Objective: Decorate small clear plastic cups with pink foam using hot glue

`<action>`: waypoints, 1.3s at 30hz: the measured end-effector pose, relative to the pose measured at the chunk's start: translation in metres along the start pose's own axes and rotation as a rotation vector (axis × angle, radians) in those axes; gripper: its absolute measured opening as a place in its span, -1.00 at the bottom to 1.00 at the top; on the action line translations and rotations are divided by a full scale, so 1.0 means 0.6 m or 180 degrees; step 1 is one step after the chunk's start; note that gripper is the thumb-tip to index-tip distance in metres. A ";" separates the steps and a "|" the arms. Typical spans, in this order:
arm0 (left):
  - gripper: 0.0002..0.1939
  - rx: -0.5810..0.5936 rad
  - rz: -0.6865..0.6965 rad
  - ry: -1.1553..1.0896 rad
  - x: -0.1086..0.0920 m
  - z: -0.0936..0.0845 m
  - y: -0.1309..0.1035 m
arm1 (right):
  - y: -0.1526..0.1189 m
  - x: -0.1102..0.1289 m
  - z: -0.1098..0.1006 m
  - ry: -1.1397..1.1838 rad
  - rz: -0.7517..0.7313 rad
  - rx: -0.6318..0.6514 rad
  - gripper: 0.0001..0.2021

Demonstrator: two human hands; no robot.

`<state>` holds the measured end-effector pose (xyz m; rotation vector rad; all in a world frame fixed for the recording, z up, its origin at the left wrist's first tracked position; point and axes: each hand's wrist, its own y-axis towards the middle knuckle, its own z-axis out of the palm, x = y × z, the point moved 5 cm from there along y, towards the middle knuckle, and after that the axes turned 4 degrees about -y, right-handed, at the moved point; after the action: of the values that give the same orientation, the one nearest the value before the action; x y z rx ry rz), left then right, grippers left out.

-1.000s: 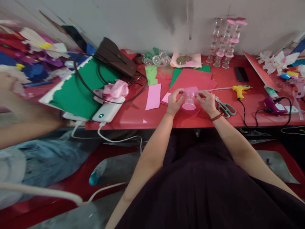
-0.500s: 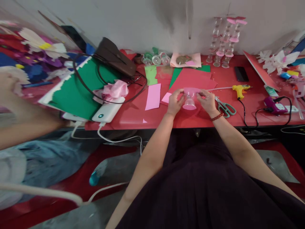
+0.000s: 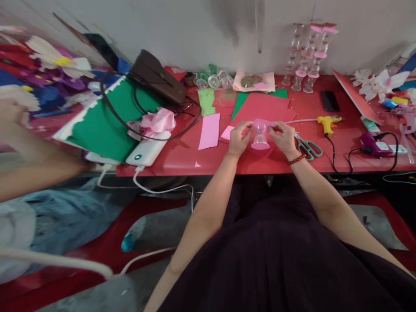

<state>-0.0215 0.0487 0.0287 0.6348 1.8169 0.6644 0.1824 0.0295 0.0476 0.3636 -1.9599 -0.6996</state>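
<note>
Between my two hands is a clear plastic hourglass-shaped piece [image 3: 260, 138], capped with pink at its top and bottom ends. My left hand [image 3: 239, 138] pinches its upper left edge with thumb and fingers. At the upper right edge, my right hand [image 3: 283, 138], with a red beaded bracelet at the wrist, grips it the same way. The piece is held over the red table [image 3: 175, 158], near the front edge. Green-handled scissors [image 3: 308, 146] lie just right of my right hand, and red paper sheets [image 3: 260, 107] lie behind the piece.
A yellow glue gun [image 3: 327, 124], its cord, a phone [image 3: 329, 101] and a purple adapter [image 3: 375, 144] are on the right. Similar stacked hourglasses [image 3: 302, 60] stand by the wall. Leftward are pink paper [image 3: 209, 131], a power bank [image 3: 147, 149], a brown bag [image 3: 159, 78] and another person's arm [image 3: 35, 160].
The hourglass-shaped piece has tilted slightly and shifted a little to the right in the picture. Both my hands keep their hold on it.
</note>
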 end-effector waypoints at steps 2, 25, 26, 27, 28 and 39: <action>-0.50 -0.0029 -0.0108 -0.0066 0.002 -0.002 0.000 | 0.000 -0.002 0.003 0.0135 0.0025 0.0019 -0.87; -0.52 -0.0129 0.0098 0.0000 0.000 -0.002 -0.002 | -0.002 0.000 0.011 -0.0215 0.0011 0.0311 -0.92; -0.53 -0.0105 0.0047 -0.0056 0.001 -0.001 -0.002 | -0.002 -0.001 0.010 -0.0153 0.0024 0.0271 -0.90; -0.53 -0.0071 -0.0008 -0.0093 0.002 -0.001 -0.002 | -0.002 -0.002 0.010 -0.0086 0.0033 0.0244 -0.89; -0.53 -0.0042 -0.0051 -0.0105 0.003 -0.001 -0.002 | -0.002 -0.003 0.010 -0.0028 0.0032 0.0235 -0.89; -0.49 -0.0073 -0.0094 0.0068 -0.009 -0.006 -0.003 | -0.001 0.005 0.009 -0.0095 0.0081 0.0229 -0.91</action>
<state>-0.0232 0.0432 0.0319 0.5868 1.8325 0.6737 0.1765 0.0293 0.0475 0.3734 -2.0184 -0.6225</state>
